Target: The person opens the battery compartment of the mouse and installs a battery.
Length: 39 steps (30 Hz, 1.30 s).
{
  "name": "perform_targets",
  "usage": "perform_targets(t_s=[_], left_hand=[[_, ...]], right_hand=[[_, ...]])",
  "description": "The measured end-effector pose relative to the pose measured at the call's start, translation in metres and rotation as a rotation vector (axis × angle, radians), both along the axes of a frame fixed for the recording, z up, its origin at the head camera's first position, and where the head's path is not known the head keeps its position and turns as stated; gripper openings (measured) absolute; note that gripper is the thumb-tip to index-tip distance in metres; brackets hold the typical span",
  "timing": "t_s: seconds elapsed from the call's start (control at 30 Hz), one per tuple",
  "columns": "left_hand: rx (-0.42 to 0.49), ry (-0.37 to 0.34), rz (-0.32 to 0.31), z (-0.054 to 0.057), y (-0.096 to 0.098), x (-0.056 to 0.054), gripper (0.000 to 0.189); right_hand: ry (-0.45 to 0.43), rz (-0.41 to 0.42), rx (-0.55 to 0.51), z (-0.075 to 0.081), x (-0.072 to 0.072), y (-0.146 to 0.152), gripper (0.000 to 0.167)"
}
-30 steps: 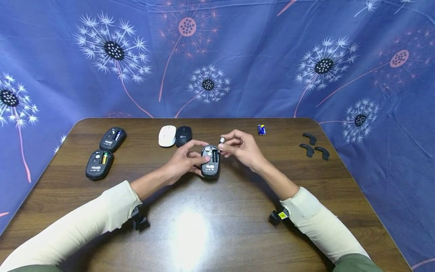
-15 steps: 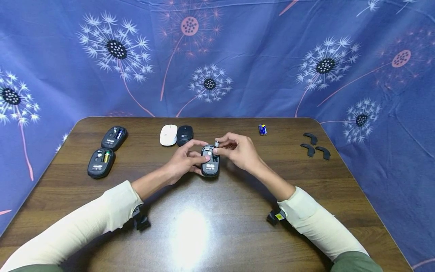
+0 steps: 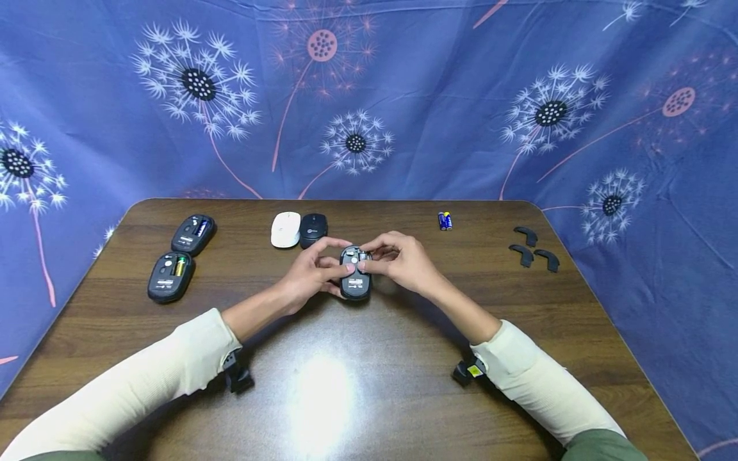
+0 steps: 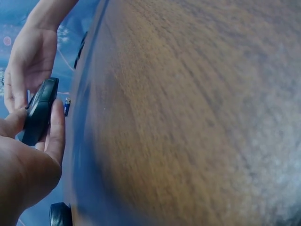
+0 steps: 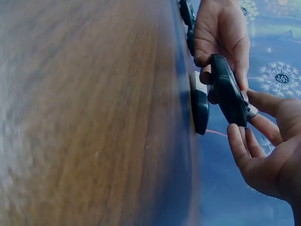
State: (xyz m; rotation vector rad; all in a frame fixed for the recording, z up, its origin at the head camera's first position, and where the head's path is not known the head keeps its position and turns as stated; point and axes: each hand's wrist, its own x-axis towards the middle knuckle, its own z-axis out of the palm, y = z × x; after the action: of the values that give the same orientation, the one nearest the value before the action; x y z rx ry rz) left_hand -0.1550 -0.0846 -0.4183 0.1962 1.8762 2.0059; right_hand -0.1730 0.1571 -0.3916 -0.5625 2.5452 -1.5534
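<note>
My left hand (image 3: 308, 274) grips a black computer mouse (image 3: 355, 286) by its side, thumb across its underside, which faces up with the battery bay uncovered. At the bay's far end, my right hand (image 3: 406, 261) pinches a small battery (image 5: 252, 111) between thumb and fingers. In the right wrist view the battery's silvery end sticks out at a slant from the mouse's underside. The other right fingertips (image 5: 233, 128) are right at the mouse's edge. Seen from the left wrist, the mouse (image 4: 41, 113) is held edge-on above the table.
Two upturned mice (image 3: 171, 276) with batteries in their bays lie at the left. A white mouse (image 3: 285, 230) and a black mouse (image 3: 313, 229) sit at the back. Two blue batteries (image 3: 444, 221) and three dark covers (image 3: 526, 255) lie at the right on the wooden table (image 3: 403, 384).
My right hand has brought the battery leftward from beside the mouse over its bay, then lowered it into the bay. The left hand keeps the mouse nearly still.
</note>
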Motion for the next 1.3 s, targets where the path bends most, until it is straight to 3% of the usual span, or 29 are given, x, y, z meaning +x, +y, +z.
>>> perform_targets(t_s=[0.27, 0.37, 0.47, 0.63, 1.07, 1.3], left_hand=[[0.012, 0.046, -0.011, 0.001, 0.001, 0.002, 0.056], [0.007, 0.058, -0.002, 0.002, 0.002, 0.002, 0.055], [-0.004, 0.063, 0.002, 0.002, 0.002, 0.004, 0.055], [-0.030, 0.079, 0.000, 0.002, 0.000, 0.007, 0.055], [0.019, 0.056, 0.004, 0.002, -0.010, 0.008, 0.057], [-0.019, 0.047, 0.015, 0.005, -0.025, 0.008, 0.057]], right_hand=[[-0.440, -0.020, -0.355, 0.000, 0.001, -0.003, 0.041], [-0.560, -0.016, -0.443, 0.000, 0.001, -0.004, 0.042], [-0.612, -0.022, -0.491, -0.001, 0.001, -0.004, 0.044], [-0.605, -0.033, -0.506, -0.004, 0.003, -0.006, 0.043], [-0.340, 0.011, -0.391, -0.010, 0.006, -0.016, 0.036], [-0.348, 0.036, -0.347, -0.012, 0.007, -0.026, 0.042]])
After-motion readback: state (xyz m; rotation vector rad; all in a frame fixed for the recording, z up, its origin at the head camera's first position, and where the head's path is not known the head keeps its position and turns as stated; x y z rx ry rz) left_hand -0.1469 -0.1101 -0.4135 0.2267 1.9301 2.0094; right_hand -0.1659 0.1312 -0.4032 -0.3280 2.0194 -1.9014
